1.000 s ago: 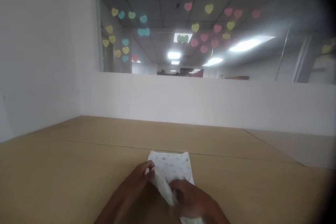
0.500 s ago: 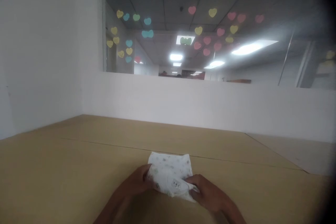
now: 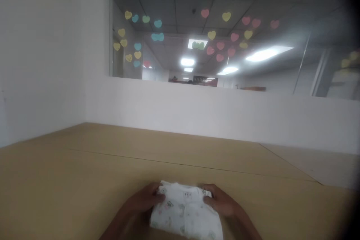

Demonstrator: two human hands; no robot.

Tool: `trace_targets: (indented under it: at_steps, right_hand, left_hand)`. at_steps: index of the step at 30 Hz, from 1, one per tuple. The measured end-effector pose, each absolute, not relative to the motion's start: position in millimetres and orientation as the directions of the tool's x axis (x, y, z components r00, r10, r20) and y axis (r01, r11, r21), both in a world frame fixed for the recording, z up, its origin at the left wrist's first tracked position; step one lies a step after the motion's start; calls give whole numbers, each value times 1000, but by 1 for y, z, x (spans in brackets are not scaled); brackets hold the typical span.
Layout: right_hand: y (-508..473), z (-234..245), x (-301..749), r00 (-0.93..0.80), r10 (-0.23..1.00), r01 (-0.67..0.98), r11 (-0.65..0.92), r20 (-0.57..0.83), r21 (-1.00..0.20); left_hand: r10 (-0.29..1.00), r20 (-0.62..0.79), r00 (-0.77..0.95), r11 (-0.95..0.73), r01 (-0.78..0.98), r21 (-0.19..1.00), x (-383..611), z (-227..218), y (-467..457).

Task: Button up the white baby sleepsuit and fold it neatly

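A folded white garment (image 3: 185, 210) with small scattered prints lies near the front of the tan tabletop. It has a little label near its far edge and a seam or opening edge running down its middle. My left hand (image 3: 147, 197) grips its far left corner, thumb on top and fingers hidden underneath. At the far right corner my right hand (image 3: 221, 199) pinches the cloth the same way. The near edge of the garment runs to the bottom of the view.
The tan tabletop (image 3: 98, 180) has a seam running across it and meets a paler surface (image 3: 315, 157) at the right. A white wall (image 3: 168, 107) closes off the back, below a glass window (image 3: 174, 15) with several heart-shaped stickers. Another wall (image 3: 42, 63) stands at the left.
The garment has come nearer and been turned, so its label now sits at the far edge. Both hands have moved to its far corners, the right one shifting up from the near side.
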State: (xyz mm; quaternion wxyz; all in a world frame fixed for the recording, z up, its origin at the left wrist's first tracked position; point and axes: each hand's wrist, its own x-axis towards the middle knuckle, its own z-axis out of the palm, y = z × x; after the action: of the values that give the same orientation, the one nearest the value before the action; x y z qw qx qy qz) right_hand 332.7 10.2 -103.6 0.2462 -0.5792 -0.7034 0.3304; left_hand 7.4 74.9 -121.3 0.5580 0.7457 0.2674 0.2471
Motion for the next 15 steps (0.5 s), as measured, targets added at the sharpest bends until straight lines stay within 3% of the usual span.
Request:
trace_targets:
  at_steps: [7,11,15]
  right_hand:
    - [11,-106,321,-180,973,806,230,145,-546]
    - [17,-118,320,-158,966,836,240,203,-493]
    - [25,-135,318,-105,968,852,206,228,-481]
  left_hand:
    - [780,94,618,-353,312,882,6,-150,86]
    - [849,139,510,-387,420,821,11,-155,86]
    - [904,80,419,-327,559,762,18,-157,82]
